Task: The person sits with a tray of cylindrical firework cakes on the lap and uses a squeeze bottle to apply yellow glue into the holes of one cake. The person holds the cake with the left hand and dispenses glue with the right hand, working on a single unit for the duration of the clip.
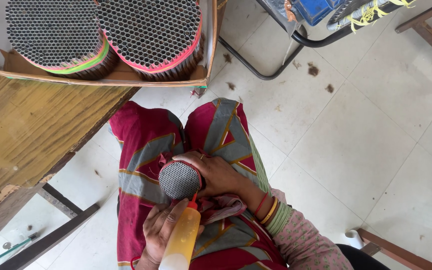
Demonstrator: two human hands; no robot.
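Box (208,45) holds two tube bundles (148,30); squeeze bottle (182,240) tip touches lap bundle (178,180)

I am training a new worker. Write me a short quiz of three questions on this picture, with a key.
1. True or false: the left hand holds the yellow plastic squeeze bottle with a red nozzle.
2. The right hand grips: A) the small round bundle of thin tubes, B) a steel spoon, C) a glass jar?
3. How many large round tube bundles lie in the cardboard box on the wooden table?
Key: 1 true; 2 A; 3 two.
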